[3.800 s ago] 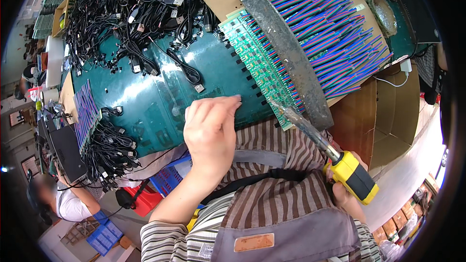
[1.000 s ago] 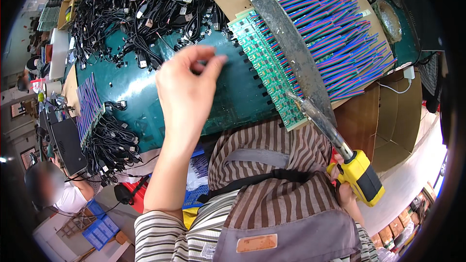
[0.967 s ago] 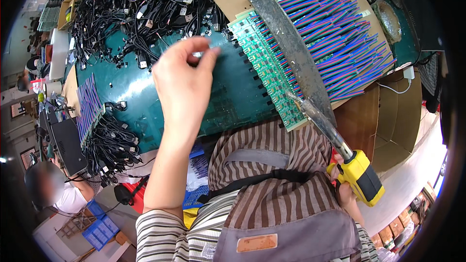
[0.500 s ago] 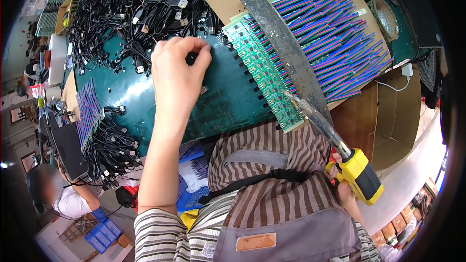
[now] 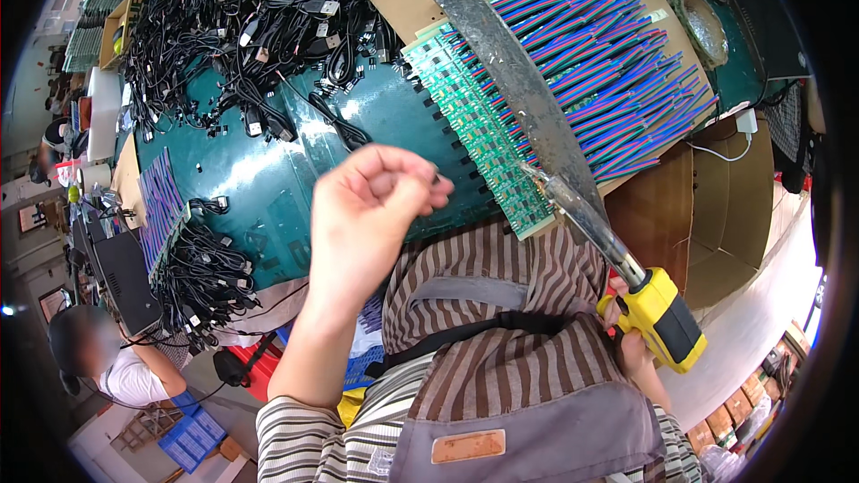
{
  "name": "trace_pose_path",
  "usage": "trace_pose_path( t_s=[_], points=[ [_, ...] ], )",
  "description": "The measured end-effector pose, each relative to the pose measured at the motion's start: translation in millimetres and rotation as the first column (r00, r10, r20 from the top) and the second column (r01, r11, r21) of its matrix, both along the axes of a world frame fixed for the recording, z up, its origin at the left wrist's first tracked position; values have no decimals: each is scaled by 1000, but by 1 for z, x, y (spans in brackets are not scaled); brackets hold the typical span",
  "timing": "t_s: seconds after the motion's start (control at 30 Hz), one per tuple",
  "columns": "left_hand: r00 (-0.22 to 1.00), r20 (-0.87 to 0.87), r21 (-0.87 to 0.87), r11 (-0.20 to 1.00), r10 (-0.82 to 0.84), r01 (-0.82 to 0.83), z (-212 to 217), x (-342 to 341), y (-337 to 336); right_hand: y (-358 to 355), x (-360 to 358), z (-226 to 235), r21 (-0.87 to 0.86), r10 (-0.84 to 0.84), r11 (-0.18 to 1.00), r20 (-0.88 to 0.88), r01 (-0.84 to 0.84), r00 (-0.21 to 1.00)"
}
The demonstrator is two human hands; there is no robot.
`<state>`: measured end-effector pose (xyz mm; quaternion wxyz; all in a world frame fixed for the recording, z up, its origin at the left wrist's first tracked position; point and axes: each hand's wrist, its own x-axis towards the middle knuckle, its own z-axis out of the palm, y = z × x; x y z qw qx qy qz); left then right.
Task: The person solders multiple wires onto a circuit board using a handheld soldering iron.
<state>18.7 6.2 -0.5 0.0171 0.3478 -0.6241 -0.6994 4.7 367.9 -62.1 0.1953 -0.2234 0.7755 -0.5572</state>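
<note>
The left hand (image 5: 371,215), loosely curled and apparently empty, hovers beside the green circuit-board strip (image 5: 474,139), while the right hand (image 5: 631,349) grips the yellow-handled soldering iron (image 5: 617,268), whose tip could slip and bridge pads.

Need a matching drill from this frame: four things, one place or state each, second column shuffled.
1. left hand
2. yellow tool
3. metal bar
4. black cables

a. lying across the coloured wires
b. piled at the far left of the green table
c. raised, fingers curled
d. gripped in the right hand

Pairs: 1-c, 2-d, 3-a, 4-b
</note>
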Motion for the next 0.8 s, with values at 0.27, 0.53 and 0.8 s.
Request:
trace_pose_path(
  t_s=[0.27, 0.53, 0.8],
  points=[
    [997, 77, 367, 929, 16, -44, -6, 20, 35, -24, -7, 11, -45, -106, 993, 37, 107, 994],
    [999, 47, 330, 944, -27, 10, -6, 21, 38, -26, -7, 15, -52, -67, 997, -49, 65, 997],
    [1000, 30, 174, 985, -4, -1, -4, 20, 45, -20, -6, 9, -58, -75, 996, -79, 70, 994]
  ],
)
